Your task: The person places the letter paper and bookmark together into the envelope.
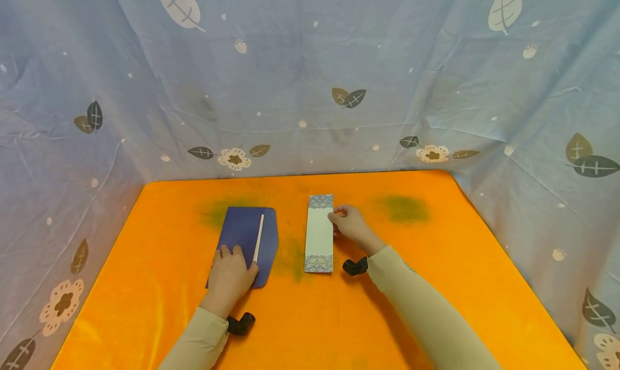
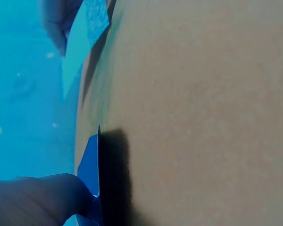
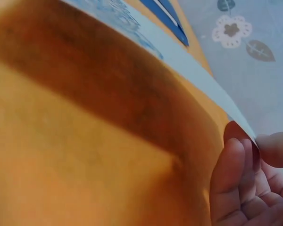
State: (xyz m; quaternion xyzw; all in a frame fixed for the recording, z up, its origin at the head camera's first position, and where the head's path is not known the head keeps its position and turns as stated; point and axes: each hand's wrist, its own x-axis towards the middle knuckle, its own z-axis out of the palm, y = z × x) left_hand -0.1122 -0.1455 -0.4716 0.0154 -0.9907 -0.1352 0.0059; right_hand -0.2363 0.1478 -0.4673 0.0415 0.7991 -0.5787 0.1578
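A dark blue envelope with a pale strip along its mouth is under my left hand, left of centre. The left thumb sits at the mouth and the bent fingers reach the far side, gripping across the pocket. In the left wrist view a dark shadow lies beside the envelope's edge. My right hand pinches the right edge of a long white card with blue lace patterns at both ends. Thumb and finger meet at that edge in the right wrist view, where the card bows above the cloth, casting a broad shadow.
An orange cloth covers the table. Pale blue curtains printed with leaves and flowers hang behind and on both sides. A black wrist-camera piece juts from the right cuff, another from the left.
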